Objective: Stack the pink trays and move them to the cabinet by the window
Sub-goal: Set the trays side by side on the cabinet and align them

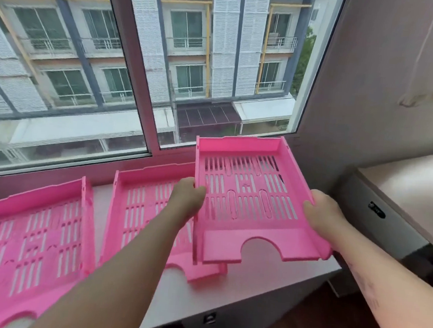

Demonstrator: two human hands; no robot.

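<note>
A wide sliding window [140, 69] filled the far side of the room, its white frame split by a slanted central mullion. Through the glass stood a building [193, 47] with white louvred shutters, balconies with railings, yellow pipes and awnings below; a green tree [304, 62] showed at its right edge. Daylight came in, soft and even. Below the sill ran a white surface [240, 283] with a small dark handle on its near face. To the right rose a plain pale wall [383, 73] with a stain. A second white cabinet [376, 213] with a beige top stood at right. The floor [327, 325] was dark wood.
</note>
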